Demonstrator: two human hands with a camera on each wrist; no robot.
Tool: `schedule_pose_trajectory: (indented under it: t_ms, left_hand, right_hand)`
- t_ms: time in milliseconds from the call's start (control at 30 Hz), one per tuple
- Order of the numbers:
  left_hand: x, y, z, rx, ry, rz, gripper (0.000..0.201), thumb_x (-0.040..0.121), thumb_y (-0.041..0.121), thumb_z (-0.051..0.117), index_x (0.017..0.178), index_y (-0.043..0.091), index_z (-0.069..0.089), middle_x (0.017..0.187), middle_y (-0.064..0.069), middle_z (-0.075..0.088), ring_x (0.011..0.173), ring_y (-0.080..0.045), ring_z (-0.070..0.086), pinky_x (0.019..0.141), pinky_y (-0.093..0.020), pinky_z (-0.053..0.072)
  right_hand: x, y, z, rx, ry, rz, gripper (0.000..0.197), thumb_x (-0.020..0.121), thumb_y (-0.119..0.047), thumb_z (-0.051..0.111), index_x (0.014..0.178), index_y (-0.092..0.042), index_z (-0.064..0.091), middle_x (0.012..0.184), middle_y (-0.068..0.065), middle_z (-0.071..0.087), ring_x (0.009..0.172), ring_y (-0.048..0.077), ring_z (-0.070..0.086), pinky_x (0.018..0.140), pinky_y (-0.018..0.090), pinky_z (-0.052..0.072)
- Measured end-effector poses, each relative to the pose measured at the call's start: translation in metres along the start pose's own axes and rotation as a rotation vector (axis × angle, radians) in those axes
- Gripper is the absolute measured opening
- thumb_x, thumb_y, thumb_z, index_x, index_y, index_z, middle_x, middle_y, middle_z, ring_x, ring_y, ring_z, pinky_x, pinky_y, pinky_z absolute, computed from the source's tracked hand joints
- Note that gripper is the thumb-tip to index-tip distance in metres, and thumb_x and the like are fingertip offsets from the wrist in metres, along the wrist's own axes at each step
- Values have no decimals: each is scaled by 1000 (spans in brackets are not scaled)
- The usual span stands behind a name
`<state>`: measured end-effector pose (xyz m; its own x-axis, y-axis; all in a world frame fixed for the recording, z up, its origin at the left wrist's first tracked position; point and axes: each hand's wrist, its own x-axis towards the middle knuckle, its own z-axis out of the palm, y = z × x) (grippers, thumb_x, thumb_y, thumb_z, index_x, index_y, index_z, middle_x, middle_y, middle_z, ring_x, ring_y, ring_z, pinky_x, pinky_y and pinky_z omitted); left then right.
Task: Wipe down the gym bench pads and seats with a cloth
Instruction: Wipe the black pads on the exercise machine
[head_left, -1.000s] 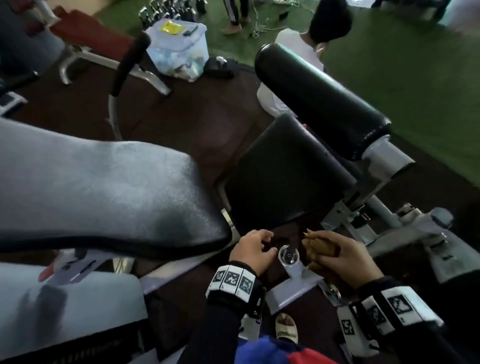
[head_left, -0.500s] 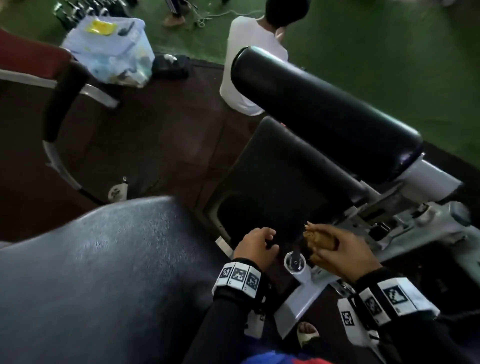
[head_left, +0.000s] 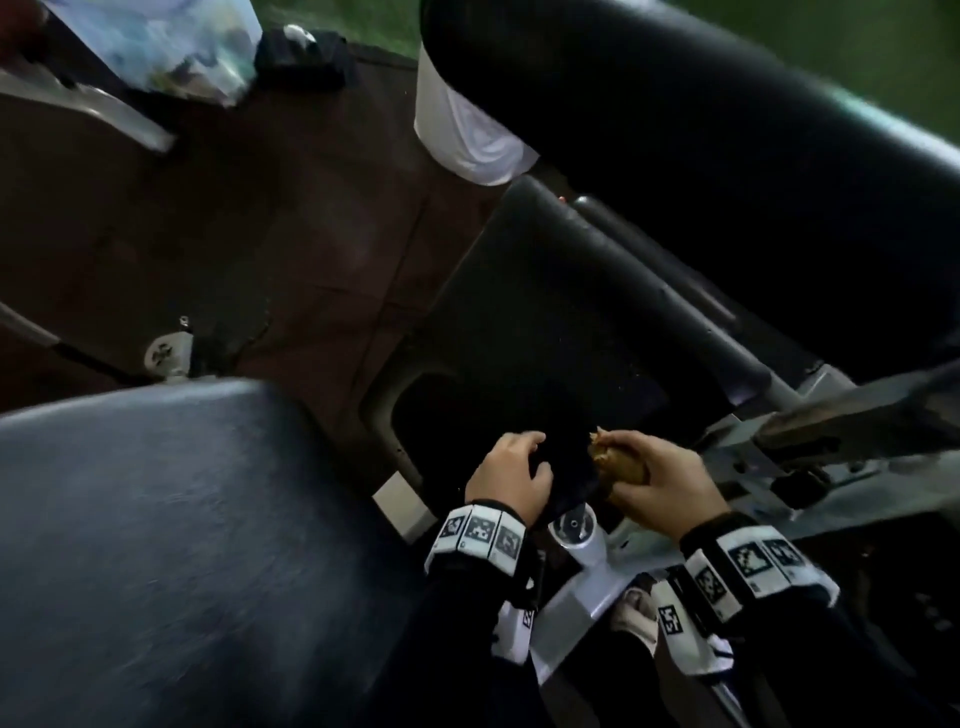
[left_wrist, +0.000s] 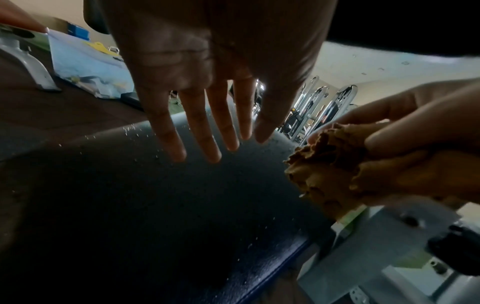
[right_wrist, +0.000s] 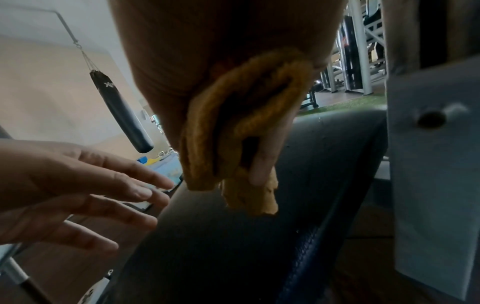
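The roller pad is looming nearer; right hand is clutching the bunched cloth at the seat pad's six o'clock edge, left hand splaying empty, poised to begin wiping upward

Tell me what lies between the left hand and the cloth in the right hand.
Only a bare stretch of the black seat pad separates the left hand from the cloth bunched in the right hand; the left wrist view shows it best.

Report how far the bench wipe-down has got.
Done: cannot tell; no pad looks clearly wiped. In hand: the right hand holds the bunched cloth just over the small black seat pad, still speckled with bits; the left hand hovers open. Left: this pad and the roller pad.
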<state>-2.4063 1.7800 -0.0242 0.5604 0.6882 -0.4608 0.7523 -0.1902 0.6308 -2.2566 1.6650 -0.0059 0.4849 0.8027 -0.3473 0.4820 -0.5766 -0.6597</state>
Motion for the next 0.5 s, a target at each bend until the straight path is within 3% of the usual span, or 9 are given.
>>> schedule_pose_trajectory:
  t_ms: [133,267,400,500]
  left_hand:
    - [33,-11,39,53,-8,-4,45,90,24,54,135,26,48,139,5,42,124,-16,46,100,-33,42]
    - [51,-30,66,112,41,-59,55,89,23,56,141,28,40,153,0,25,139,-19,27,107,-41,36]
    - [58,-51,79,212,69,-116,69,89,30,60,146,40,23,159,3,1,146,-21,2,109,-56,29]
    - [59,-68,85,204,59,-135,77,87,39,63,145,50,13,158,11,-10,146,-20,-8,106,-65,25]
  right_hand:
    - [28,28,15,-44,50,-59,57,63,-5,74,116,-21,65,106,2,66,98,17,62,88,18,41]
    - [45,49,26,-53,128,-140,62,66,-5,73,124,-21,60,125,4,58,117,18,52,99,16,31]
    - [51,73,37,-178,138,-267,67,69,-4,73,132,-17,53,147,9,37,141,32,21,112,34,15]
    - [45,98,48,-451,84,-298,71,76,-15,67,141,-21,40,155,1,17,145,27,1,117,44,5]
